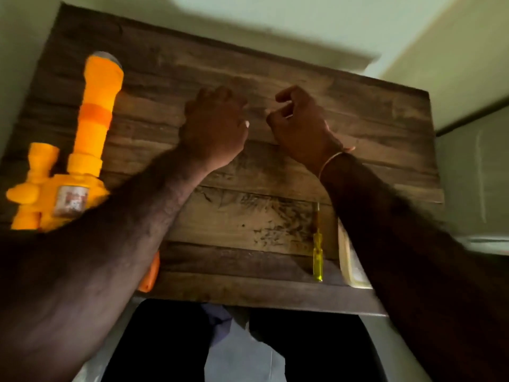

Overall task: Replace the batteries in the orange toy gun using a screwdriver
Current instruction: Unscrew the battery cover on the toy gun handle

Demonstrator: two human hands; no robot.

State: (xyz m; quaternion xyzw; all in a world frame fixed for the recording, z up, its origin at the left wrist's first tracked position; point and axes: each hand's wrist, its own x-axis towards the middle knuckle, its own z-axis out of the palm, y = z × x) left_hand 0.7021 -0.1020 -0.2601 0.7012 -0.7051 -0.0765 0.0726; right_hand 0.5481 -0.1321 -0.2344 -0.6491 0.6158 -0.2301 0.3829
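The orange toy gun (91, 128) lies along the left side of the wooden table (275, 166), barrel pointing away, and my left forearm covers its near end. A yellow-handled screwdriver (317, 252) lies near the front edge, just left of my right forearm. Both hands hover side by side over the middle of the table, away from the gun and the screwdriver. My left hand (214, 125) has its fingers curled down, with nothing visible in it. My right hand (300, 125) is curled too. A small pale glint shows between its fingers, too blurred to identify.
A pale flat object (348, 260) lies at the front right edge, mostly under my right forearm. An orange part (151, 274) pokes out below my left forearm at the front edge. Walls close in on the table at the back and left.
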